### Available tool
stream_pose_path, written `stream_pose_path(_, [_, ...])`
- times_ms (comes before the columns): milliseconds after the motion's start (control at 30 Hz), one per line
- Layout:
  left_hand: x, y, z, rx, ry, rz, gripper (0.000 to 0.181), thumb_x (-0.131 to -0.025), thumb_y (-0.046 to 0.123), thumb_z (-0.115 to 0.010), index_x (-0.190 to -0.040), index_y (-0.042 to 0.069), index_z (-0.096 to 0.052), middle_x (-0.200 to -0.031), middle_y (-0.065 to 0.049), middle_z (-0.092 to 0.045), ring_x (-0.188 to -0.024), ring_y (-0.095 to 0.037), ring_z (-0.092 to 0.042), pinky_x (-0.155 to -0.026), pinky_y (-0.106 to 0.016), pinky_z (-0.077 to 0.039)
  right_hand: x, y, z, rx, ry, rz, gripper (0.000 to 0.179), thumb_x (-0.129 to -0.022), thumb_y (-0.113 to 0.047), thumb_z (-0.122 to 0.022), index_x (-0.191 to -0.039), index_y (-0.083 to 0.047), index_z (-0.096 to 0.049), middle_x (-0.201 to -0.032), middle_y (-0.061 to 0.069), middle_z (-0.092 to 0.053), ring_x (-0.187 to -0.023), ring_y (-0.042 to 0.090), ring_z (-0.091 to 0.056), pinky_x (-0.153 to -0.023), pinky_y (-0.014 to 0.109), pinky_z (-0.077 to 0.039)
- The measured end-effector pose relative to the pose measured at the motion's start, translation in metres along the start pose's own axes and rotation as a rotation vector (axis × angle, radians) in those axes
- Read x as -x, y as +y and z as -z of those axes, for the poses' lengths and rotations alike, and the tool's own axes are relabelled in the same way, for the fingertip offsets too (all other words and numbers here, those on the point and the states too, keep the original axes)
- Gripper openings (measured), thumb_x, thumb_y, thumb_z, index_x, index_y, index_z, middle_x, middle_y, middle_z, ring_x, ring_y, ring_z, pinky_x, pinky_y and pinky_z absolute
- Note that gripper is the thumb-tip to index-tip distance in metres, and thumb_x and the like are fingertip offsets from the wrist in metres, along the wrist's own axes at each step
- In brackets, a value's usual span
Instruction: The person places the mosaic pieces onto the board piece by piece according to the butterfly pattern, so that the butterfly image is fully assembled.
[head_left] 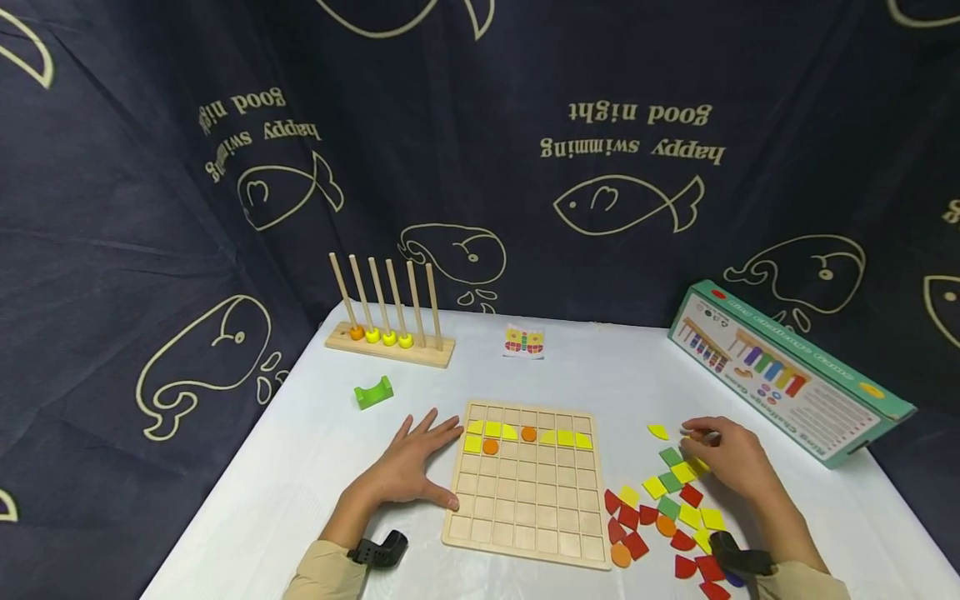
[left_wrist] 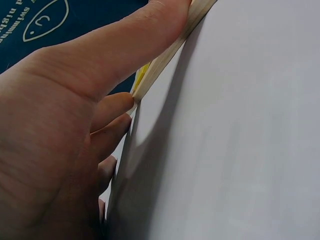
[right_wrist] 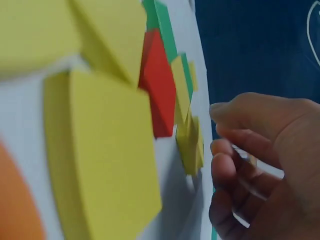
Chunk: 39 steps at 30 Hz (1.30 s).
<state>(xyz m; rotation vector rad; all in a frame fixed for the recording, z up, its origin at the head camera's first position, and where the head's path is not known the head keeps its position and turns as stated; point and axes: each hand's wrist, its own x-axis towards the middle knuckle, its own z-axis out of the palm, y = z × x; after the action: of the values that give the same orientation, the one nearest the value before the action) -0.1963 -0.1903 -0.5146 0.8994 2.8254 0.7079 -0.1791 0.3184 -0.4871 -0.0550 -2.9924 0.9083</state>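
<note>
A wooden grid board [head_left: 535, 500] lies on the table, with yellow pieces [head_left: 566, 437] and two orange discs [head_left: 528, 434] in its upper rows. My left hand [head_left: 408, 467] rests at its left side, fingers spread; in the left wrist view the thumb [left_wrist: 135, 40] presses along the board's edge. To the right of the board my right hand [head_left: 731, 457] hovers over the far end of the loose pieces, beside a yellow piece [head_left: 700, 467]. Its fingers are loosely bent in the right wrist view, and I see nothing between fingertips and thumb.
Several red pieces [head_left: 635, 546], green pieces [head_left: 670, 482] and yellow pieces are scattered right of the board. Behind stand a peg rack [head_left: 390, 353] with beads, a green curved block [head_left: 373, 392] and a small pattern card [head_left: 523, 342]. A game box [head_left: 787, 375] lies at the back right.
</note>
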Motion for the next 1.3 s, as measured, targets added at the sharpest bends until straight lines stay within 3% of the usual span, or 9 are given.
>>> stream_pose_path(133, [0.0,0.0,0.0,-0.001,0.003,-0.004,0.118,-0.052,0.079,-0.072,-0.149,0.019,-0.039,-0.156,0.003,-0.027,-0.145,-0.028,-0.008,-0.113,-0.053,0.002,-0.003,0.009,0.0,0.016,-0.025,-0.041,0.04,-0.083,-0.025,-0.075,-0.113,0.0,-0.068,-0.102,0.017,-0.062,-0.089,0.032,-0.055,-0.078,0.052,-0.05])
stream_pose_path(467, [0.0,0.001,0.001,0.003,0.0,-0.005,0.118,-0.053,0.079,-0.072,-0.149,0.019,-0.039,-0.156,0.004,-0.027,-0.145,-0.028,-0.008,-0.114,-0.053,0.003,-0.004,0.01,0.0,0.045,-0.046,-0.048,0.039,-0.081,-0.024,-0.077,-0.11,0.001,-0.07,-0.099,0.016,-0.064,-0.089,0.031,-0.055,-0.08,0.052,-0.05])
stream_pose_path(833, [0.0,0.002,0.002,0.005,0.0,-0.011,0.118,-0.053,0.078,-0.072,-0.149,0.019,-0.038,-0.156,0.003,-0.027,-0.145,-0.029,-0.008,-0.113,-0.053,0.002,-0.002,-0.012,-0.005,0.006,-0.069,0.05,0.038,-0.084,-0.026,-0.075,-0.112,-0.001,-0.07,-0.099,0.011,-0.065,-0.085,0.023,-0.055,-0.077,0.041,-0.053])
stream_pose_path(1300, [0.001,0.002,0.002,0.008,-0.001,-0.013,0.117,-0.054,0.077,-0.072,-0.149,0.018,-0.039,-0.156,0.002,-0.027,-0.145,-0.029,-0.008,-0.113,-0.054,0.002,-0.009,-0.055,-0.036,-0.003,-0.061,0.186,0.032,-0.077,-0.018,-0.077,-0.108,-0.007,-0.073,-0.086,-0.001,-0.06,-0.074,0.018,-0.052,-0.066,0.027,-0.051])
